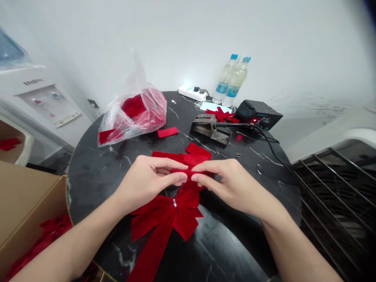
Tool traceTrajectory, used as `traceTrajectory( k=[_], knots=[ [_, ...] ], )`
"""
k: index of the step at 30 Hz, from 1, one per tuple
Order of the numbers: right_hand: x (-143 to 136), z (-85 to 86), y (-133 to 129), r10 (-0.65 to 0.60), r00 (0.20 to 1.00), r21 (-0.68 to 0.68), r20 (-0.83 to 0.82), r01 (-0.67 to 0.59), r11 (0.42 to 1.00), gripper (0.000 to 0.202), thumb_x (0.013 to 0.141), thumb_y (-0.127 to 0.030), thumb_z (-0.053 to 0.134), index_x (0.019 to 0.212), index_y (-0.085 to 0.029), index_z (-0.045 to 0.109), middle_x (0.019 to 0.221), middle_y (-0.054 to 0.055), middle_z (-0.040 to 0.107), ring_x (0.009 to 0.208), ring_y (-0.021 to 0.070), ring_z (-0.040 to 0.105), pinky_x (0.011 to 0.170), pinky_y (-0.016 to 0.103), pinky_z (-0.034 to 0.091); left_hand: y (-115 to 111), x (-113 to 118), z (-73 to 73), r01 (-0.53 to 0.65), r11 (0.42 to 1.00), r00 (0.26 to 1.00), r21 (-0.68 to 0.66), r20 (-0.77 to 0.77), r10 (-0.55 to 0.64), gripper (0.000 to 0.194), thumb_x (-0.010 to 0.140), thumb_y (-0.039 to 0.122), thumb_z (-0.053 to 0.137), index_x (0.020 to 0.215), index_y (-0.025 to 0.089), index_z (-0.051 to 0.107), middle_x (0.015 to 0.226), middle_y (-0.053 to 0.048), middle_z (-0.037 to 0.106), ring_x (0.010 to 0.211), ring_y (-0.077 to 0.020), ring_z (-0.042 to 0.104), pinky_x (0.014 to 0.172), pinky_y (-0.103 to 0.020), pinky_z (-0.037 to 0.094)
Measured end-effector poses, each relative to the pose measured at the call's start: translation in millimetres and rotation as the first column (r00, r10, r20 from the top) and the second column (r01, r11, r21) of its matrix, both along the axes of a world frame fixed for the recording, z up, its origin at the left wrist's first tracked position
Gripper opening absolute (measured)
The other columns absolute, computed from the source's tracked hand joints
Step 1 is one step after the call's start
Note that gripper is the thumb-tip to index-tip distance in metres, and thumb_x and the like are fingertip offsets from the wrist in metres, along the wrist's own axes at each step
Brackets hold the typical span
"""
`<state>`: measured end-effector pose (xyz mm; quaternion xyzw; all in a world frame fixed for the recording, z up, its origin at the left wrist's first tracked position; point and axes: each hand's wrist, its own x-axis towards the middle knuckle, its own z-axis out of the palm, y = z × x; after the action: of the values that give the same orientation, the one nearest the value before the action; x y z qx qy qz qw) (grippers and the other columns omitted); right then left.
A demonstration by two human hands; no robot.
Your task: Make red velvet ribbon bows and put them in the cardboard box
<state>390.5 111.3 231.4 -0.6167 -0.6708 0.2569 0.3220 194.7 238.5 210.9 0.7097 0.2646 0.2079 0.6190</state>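
Observation:
Both of my hands pinch a narrow folded strip of red velvet ribbon [188, 172] above the middle of the dark table. My left hand [152, 178] grips its left part between thumb and fingers. Close beside it, my right hand [226, 180] pinches the right part, the fingertips of both hands nearly meeting. Below them lies a red bow [164, 213] with a small silvery tie [174, 203] at its centre and a long tail toward the front edge. More red ribbon pieces [196, 153] lie just behind my hands, partly covered by them.
A clear plastic bag [147, 107] of red ribbon and a loose strip [167, 132] lie at the back left. Behind are a soldering iron stand [210, 131], a black control box [258, 113], bottles [232, 82] and a power strip [192, 93]. A cardboard box [26, 203] stands left.

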Motion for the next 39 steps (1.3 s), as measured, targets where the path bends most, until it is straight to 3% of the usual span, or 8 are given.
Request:
traceTrajectory(
  k=[11,16,20,23,26,30,33,39],
  knots=[
    [3.3,-1.5,0.9,0.044,0.999,-0.031,-0.004,-0.044,0.999,0.021,0.107,-0.03,0.058,0.107,-0.027,0.078,0.082,-0.004,0.074,0.07,0.0128,0.067,0.07,0.025,0.049,-1.0,1.3,-1.5,0.072,0.997,0.997,0.004,0.015,-0.072,0.019,0.084,0.03,0.082,0.1,0.021,0.085,0.085,-0.002,0.083,0.079,-0.0198,0.08,0.076,-0.023,0.067],
    [2.6,-2.5,0.8,0.05,0.998,0.022,0.034,-0.05,0.998,0.014,0.103,-0.03,0.066,0.109,-0.03,0.079,0.092,-0.004,0.077,0.076,0.0142,0.068,0.071,0.025,0.047,-1.5,0.1,2.0,0.095,0.98,0.995,0.172,-0.041,-0.089,0.017,0.09,0.033,0.075,0.099,0.021,0.084,0.082,0.0,0.081,0.073,-0.0149,0.077,0.071,-0.02,0.063],
    [-1.0,-6.2,1.1,0.04,0.991,0.039,0.124,-0.045,0.998,0.018,0.106,-0.029,0.059,0.104,-0.024,0.077,0.091,-0.002,0.076,0.075,0.0149,0.067,0.072,0.027,0.045,-3.1,-0.7,-2.9,0.169,0.746,0.984,0.644,-0.148,-0.094,0.022,0.101,0.023,0.058,0.108,0.02,0.078,0.089,-0.002,0.073,0.078,-0.0139,0.069,0.075,-0.026,0.053],
    [-7.4,-2.1,-1.7,-0.002,0.973,0.068,0.229,-0.014,0.998,0.021,0.108,-0.025,0.054,0.103,-0.02,0.073,0.091,0.001,0.074,0.077,0.0159,0.065,0.073,0.028,0.043,-5.0,-0.5,-0.9,0.216,0.56,0.971,0.8,-0.235,-0.04,0.028,0.104,0.02,0.045,0.107,0.015,0.073,0.091,-0.006,0.064,0.079,-0.0171,0.062,0.071,-0.031,0.047],
    [-12.7,9.5,-8.9,0.026,0.977,0.078,0.211,-0.044,0.996,0.022,0.108,-0.027,0.053,0.099,-0.02,0.072,0.085,0.0,0.071,0.072,0.0151,0.061,0.07,0.028,0.042,-7.2,-5.5,16.0,0.258,0.618,0.963,0.742,-0.25,-0.102,0.024,0.103,0.019,0.046,0.098,0.017,0.069,0.09,-0.003,0.064,0.078,-0.0145,0.061,0.072,-0.027,0.045],
    [-16.0,23.2,-20.3,0.231,0.958,-0.061,-0.172,-0.245,0.968,0.023,0.105,-0.036,0.06,0.097,-0.019,0.074,0.072,-0.003,0.065,0.06,0.0115,0.055,0.059,0.022,0.042,-13.4,-23.1,47.9,0.46,0.709,0.888,0.534,-0.258,-0.382,0.017,0.1,0.021,0.057,0.087,0.022,0.068,0.083,0.006,0.068,0.072,-0.0073,0.061,0.069,-0.016,0.044],
    [-20.7,26.9,-26.3,0.262,0.904,-0.123,-0.337,-0.318,0.94,0.026,0.103,-0.04,0.064,0.095,-0.017,0.074,0.067,-0.004,0.061,0.058,0.0107,0.052,0.055,0.021,0.041,-19.8,-34.5,61.9,0.519,0.721,0.855,0.459,-0.286,-0.433,0.014,0.098,0.024,0.062,0.087,0.023,0.07,0.082,0.006,0.07,0.07,-0.0068,0.061,0.068,-0.014,0.044],
    [-35.0,31.6,-51.7,0.11,0.993,-0.156,-0.041,-0.115,0.981,0.027,0.107,-0.038,0.055,0.088,-0.023,0.067,0.069,-0.005,0.065,0.057,0.011,0.054,0.057,0.024,0.04,-18.5,-42.3,50.9,0.523,0.78,0.829,0.344,-0.418,-0.371,0.024,0.099,0.043,0.06,0.095,0.026,0.076,0.079,0.004,0.072,0.07,-0.0118,0.064,0.064,-0.019,0.045]
  ],
)
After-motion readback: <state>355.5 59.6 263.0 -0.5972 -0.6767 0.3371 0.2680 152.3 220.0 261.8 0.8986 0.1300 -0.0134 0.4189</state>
